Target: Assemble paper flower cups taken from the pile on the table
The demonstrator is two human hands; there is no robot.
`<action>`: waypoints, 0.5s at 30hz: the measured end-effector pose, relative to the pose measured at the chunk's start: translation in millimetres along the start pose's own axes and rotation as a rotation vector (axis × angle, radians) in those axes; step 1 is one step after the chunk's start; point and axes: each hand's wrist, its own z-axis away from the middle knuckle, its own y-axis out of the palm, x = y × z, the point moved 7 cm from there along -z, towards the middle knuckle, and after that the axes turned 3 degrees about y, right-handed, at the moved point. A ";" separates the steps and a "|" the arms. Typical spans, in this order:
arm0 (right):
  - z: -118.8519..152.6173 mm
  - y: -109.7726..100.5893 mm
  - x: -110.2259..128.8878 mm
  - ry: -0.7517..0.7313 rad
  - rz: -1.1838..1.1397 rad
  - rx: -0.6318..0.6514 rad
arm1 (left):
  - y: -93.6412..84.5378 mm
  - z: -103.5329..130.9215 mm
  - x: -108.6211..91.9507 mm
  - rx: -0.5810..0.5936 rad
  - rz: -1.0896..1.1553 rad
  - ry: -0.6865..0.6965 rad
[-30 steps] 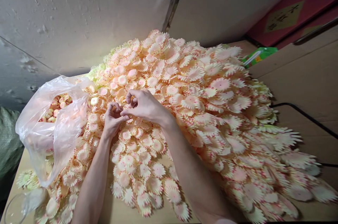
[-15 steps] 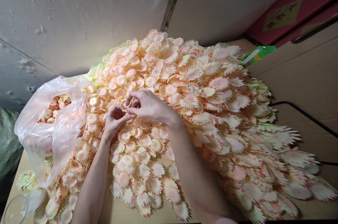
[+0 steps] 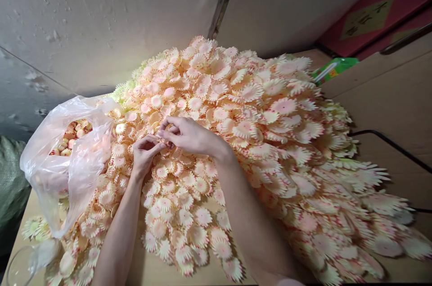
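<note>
We're leaning both forearms in over the table (image 3: 20,223) edge & the near petals. L hand (image 3: 143,155) & R hand (image 3: 189,135) are meeting fingertip to fingertip above the pile (image 3: 256,133), both pinching one small piece (image 3: 164,142) between them; too tiny to tell its axis. It's sitting right at the join, L thumb under, R fingers curling on top, equally near both. Bag (image 3: 67,160) is lying just left of the L hand; wall (image 3: 101,16) beyond.
</note>
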 end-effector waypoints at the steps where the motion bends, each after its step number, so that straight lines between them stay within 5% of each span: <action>1: 1.6 -0.9 0.4 0.001 -0.010 0.015 | -0.2 0.2 -0.2 -0.004 -0.004 -0.004; 6: 7.6 -4.4 0.4 0.002 -0.030 0.068 | 6.2 1.6 -1.9 0.053 -0.005 -0.047; 15: 1.2 -8.1 -5.1 -0.018 0.028 -0.034 | 3.0 0.4 1.0 0.055 0.043 -0.039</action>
